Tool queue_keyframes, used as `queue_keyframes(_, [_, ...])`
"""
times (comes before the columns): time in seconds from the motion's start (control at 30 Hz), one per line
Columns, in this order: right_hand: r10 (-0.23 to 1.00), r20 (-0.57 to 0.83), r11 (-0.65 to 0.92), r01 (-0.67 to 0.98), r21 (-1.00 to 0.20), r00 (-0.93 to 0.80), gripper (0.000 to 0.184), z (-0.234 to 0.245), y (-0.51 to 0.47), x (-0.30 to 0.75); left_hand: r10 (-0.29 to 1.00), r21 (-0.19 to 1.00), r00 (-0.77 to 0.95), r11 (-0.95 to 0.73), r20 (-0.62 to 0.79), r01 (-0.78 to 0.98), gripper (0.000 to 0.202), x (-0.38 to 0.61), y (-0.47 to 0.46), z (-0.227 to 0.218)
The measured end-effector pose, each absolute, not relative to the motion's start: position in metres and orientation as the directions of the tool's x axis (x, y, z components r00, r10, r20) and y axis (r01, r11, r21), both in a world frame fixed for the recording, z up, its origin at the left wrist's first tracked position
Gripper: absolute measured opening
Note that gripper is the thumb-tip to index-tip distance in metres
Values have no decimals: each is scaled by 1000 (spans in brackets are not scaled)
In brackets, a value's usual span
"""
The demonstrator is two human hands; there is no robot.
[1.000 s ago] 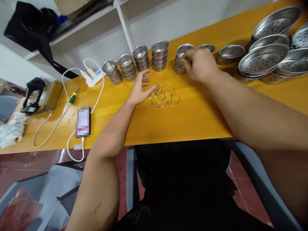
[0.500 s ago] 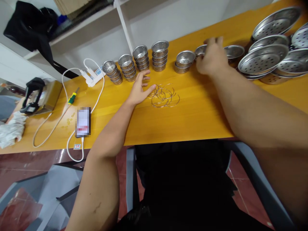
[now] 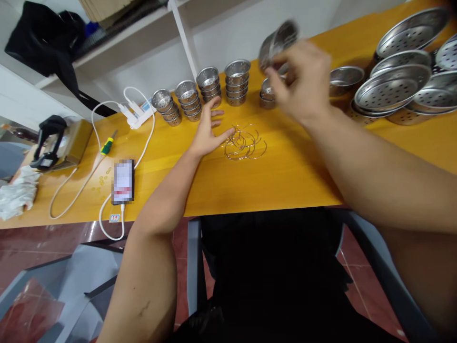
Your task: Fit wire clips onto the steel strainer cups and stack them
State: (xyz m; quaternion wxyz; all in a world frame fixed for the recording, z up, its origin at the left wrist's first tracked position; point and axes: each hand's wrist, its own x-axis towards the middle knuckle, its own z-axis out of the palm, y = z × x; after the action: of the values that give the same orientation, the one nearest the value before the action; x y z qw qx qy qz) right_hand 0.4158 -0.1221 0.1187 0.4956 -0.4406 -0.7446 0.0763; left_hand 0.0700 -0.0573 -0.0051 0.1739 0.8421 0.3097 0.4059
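Remotely, I log: right hand [image 3: 303,81] gripping tilted metal cup [image 3: 276,45], seemingly aloft to clear short stack [image 3: 266,102]; left hand [image 3: 206,133] spread, empty

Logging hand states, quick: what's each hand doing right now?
Left hand: open, holding nothing, thumb by the wire rings.
Right hand: closed on a metal cup, held up and tilted.

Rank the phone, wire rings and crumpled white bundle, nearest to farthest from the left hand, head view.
1. Wire rings: just right of the left hand.
2. Phone: to its left.
3. Crumpled white bundle: far left.
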Motion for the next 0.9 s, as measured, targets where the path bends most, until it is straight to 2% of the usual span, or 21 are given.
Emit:
queue_keyframes(0.07, [753,609,647,455,-612,-251,30,107,-136,388,647,527,476,-762,596,375,136,75,-65,3])
queue_keyframes(0.17, [742,534,665,340,-665,-405,42,87,-150,351,603,475,534,-797,593,372,123,78,-74,14])
queue_keyframes(0.27, [656,489,738,352,-575,-575,42,79,-149,342,587,480,597,-804,548,351,114,76,-77,19])
queue_keyframes(0.37, [564,436,797,323,-511,-701,42,84,-141,358,607,524,603,-782,517,338,117,73,-79,20])
queue_keyframes(0.6, [511,444,820,261,-510,-736,42,96,-134,379,615,566,658,-755,434,332,97,75,-89,30])
queue_keyframes(0.73, [495,458,814,209,-542,-738,54,97,-135,372,582,551,672,-779,458,299,98,73,-85,34])
queue_keyframes(0.8, [533,464,780,199,-593,-707,63,100,-133,372,552,528,677,-803,486,276,102,73,-80,34])
queue_keyframes(0.9, [661,470,661,157,-734,-585,81,105,-124,382,536,506,682,-818,497,274,107,72,-76,30])
